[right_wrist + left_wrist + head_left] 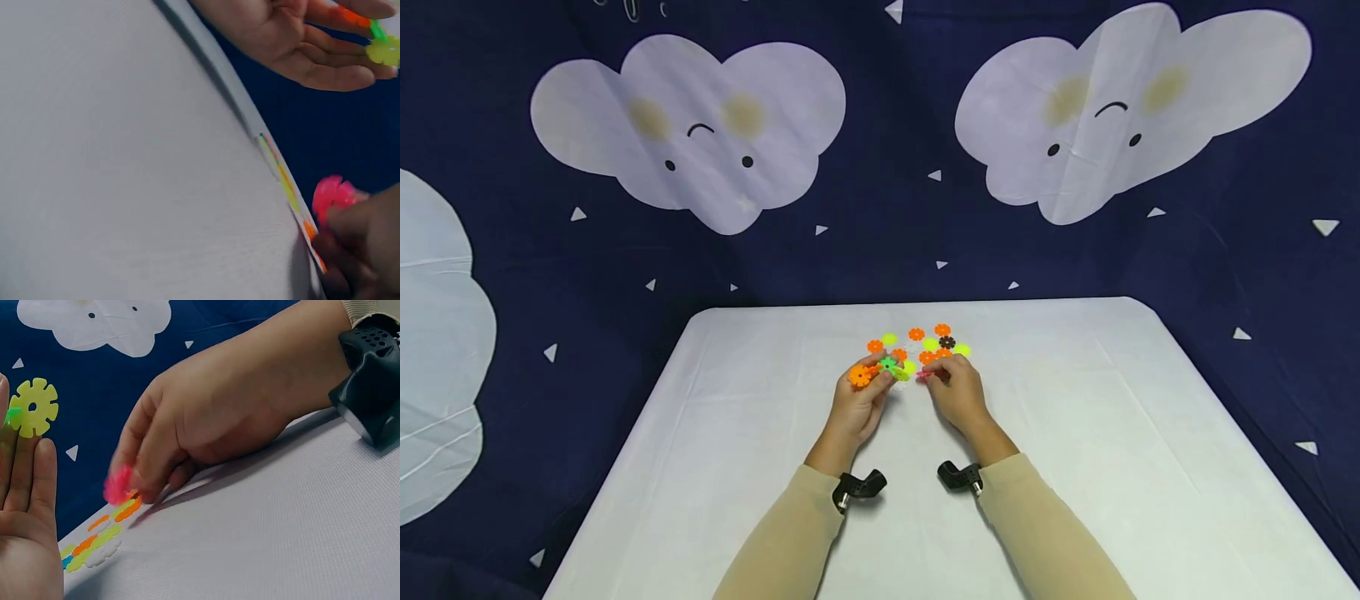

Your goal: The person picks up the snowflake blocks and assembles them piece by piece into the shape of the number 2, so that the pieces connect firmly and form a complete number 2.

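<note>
My left hand [852, 410] holds a small joined group of notched plastic discs, thumb on the near side and fingers behind. An orange disc [860, 377] faces the head camera, a green disc [888, 364] stands beside it, and a yellow-green disc [34, 407] shows at the far end. To the right, my right hand [960, 395] pinches a pink notched disc [119, 486] between thumb and fingers, low over the table and apart from the joined group. The pink disc looks blurred in the left wrist view. Part of the joined group is hidden by the left fingers.
Loose notched discs lie just beyond both hands, among them an orange disc [942, 330], a black disc [947, 342] and a yellow disc [889, 339]. They rest on a white-covered table [737, 433]. Behind its far edge hangs a dark blue curtain [887, 250] with clouds.
</note>
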`<action>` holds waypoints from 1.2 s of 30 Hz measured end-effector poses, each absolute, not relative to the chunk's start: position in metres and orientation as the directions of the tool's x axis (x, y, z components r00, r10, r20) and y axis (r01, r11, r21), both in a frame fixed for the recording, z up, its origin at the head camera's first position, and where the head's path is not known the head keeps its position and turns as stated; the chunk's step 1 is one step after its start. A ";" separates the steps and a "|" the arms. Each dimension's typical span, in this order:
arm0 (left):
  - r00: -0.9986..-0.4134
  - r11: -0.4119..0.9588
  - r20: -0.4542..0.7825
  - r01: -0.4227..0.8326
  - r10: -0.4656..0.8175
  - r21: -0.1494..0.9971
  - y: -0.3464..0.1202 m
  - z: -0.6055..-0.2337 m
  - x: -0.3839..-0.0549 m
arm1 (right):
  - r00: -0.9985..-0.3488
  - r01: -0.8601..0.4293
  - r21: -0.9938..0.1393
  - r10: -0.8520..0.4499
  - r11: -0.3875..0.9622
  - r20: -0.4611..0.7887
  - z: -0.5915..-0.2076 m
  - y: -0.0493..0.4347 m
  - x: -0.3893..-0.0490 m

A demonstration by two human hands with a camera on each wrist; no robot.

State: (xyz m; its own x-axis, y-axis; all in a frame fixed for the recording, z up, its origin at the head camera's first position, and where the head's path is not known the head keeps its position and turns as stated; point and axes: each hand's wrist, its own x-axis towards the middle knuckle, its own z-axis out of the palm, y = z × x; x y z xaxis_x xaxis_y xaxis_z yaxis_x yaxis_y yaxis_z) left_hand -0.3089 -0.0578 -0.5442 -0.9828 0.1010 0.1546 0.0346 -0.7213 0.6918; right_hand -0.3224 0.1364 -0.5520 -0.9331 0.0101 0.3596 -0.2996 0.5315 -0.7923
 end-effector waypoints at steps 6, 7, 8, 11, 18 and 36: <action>-0.993 -0.697 0.102 0.033 0.057 0.717 -0.057 -0.544 -0.312 | -0.962 -0.265 -0.945 0.020 0.191 0.273 -0.547 0.132 -0.313; -0.995 -0.691 0.093 0.036 0.046 0.722 -0.057 -0.544 -0.312 | -0.968 -0.246 -0.961 0.015 0.127 0.249 -0.545 0.130 -0.311; -0.996 -0.686 0.083 0.037 0.035 0.727 -0.057 -0.544 -0.313 | -0.974 -0.225 -0.972 0.013 0.066 0.226 -0.544 0.129 -0.310; -0.998 -0.679 0.057 0.037 0.007 0.733 -0.057 -0.543 -0.315 | -0.979 -0.203 -0.978 0.006 -0.034 0.203 -0.542 0.126 -0.304; -0.999 -0.691 0.045 0.051 -0.027 0.722 -0.057 -0.542 -0.316 | -0.978 -0.188 -0.967 -0.059 -0.170 0.200 -0.543 0.125 -0.295; -0.996 -0.693 0.090 0.066 -0.003 0.718 -0.056 -0.546 -0.314 | -0.983 -0.170 -0.914 -0.006 -0.368 0.186 -0.545 0.119 -0.290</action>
State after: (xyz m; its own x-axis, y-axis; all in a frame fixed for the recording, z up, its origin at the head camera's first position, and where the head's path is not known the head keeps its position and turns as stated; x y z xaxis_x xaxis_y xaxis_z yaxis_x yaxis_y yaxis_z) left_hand -0.3138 -0.0556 -0.5459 -0.9960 -0.0025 0.0897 0.0665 -0.6928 0.7180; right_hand -0.2904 0.1191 -0.5446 -0.9826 -0.0062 0.1858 -0.1705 -0.3678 -0.9141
